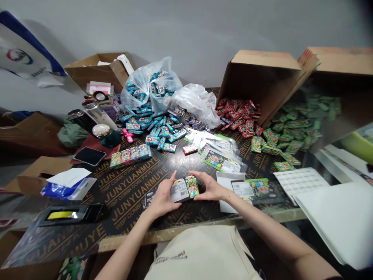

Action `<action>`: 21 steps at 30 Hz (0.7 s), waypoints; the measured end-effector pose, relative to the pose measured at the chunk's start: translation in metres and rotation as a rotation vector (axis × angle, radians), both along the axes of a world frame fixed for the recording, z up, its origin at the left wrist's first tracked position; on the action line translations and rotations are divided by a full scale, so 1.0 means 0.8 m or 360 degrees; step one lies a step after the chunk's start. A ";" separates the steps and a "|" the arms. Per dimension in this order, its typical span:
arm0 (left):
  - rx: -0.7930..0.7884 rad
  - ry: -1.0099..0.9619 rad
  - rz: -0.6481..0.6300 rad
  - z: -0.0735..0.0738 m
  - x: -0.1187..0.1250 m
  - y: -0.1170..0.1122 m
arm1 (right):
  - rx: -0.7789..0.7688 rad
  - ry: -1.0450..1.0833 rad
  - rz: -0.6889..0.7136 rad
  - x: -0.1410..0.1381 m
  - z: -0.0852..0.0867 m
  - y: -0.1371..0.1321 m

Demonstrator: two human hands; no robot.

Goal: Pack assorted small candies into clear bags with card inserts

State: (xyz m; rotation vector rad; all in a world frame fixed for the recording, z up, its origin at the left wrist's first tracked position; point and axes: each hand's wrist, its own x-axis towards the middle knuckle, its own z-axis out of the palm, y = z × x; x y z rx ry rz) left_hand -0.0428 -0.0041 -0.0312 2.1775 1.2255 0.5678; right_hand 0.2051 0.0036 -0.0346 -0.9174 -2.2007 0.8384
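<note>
Just in front of me, my left hand (pixel 162 197) is closed over a printed packet (pixel 180 191) with a grey label and a barcode. Part of that packet, out to its dark left end, is under my palm. A small green box (pixel 192 186) with colourful pictures sits against the packet's right end. Thumb and fingers of my right hand (pixel 210 188) grip this green box from the right. Beyond my hands lie a lone red-and-white box (pixel 190 149) and a loose pile of flat printed bags (pixel 217 155).
Heaps of blue boxes (pixel 163 132), red boxes (pixel 241 116) and green boxes (pixel 294 128) lie at the back, by tipped cartons (pixel 259 74). A row of boxes (pixel 131 155), a phone (pixel 89 156) and a steel flask (pixel 97 112) are on the left. White sheets (pixel 303 182) lie right.
</note>
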 end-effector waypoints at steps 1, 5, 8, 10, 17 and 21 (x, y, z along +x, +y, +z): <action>-0.0013 -0.0005 0.0000 0.000 0.000 0.001 | -0.0004 -0.0022 0.0002 0.001 0.001 0.001; -0.0088 -0.0022 0.0054 0.000 0.001 0.005 | 0.0062 -0.0088 -0.0101 0.005 0.001 0.001; -0.0178 -0.0053 0.0084 0.005 0.004 0.006 | 0.0069 -0.0049 -0.0235 0.006 0.003 -0.001; -0.0241 -0.0062 0.0063 0.009 0.006 0.005 | 0.0011 -0.0013 -0.0227 0.008 0.006 0.000; -0.0264 -0.0160 0.0131 0.011 0.003 0.005 | -0.0017 0.0045 -0.0286 0.016 0.024 0.007; -0.0271 -0.0164 0.0037 0.013 -0.001 0.004 | -0.0176 -0.0006 -0.0117 0.017 0.036 0.012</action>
